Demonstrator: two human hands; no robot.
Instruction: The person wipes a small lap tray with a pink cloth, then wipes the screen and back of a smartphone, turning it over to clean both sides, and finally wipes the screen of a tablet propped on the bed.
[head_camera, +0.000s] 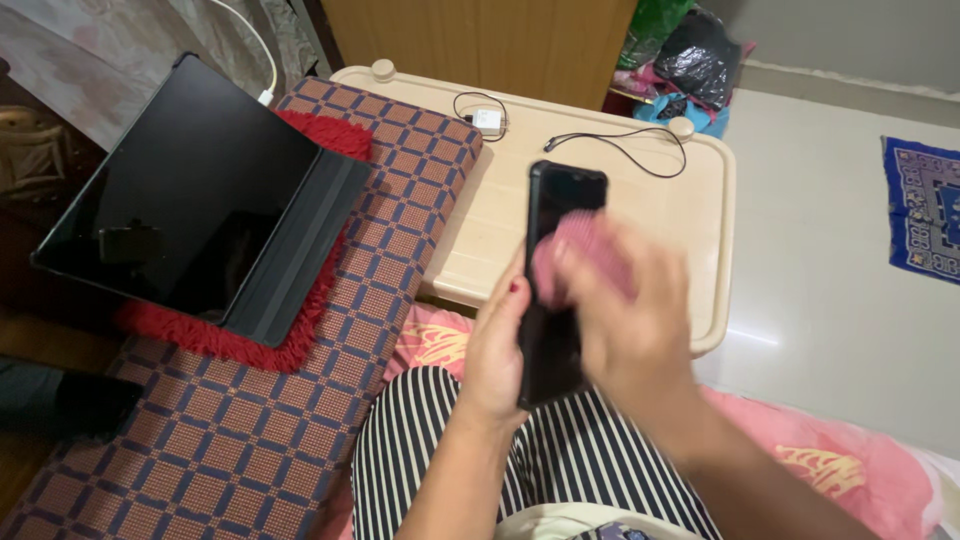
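Left hand (497, 350) is gripping a glossy black smartphone (556, 290) upright by its edge; blurred right hand (625, 320) is pressing a pink cloth (580, 255) against its screen.

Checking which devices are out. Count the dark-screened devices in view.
2. A tablet rests on the red mat at left; a phone is held upright in the left hand. Others may be hidden.

Even, soft indoor light. Faint glare on white floor (830, 300). Right hand (625, 310) and pink cloth (580, 255) motion-blurred; surroundings sharp.
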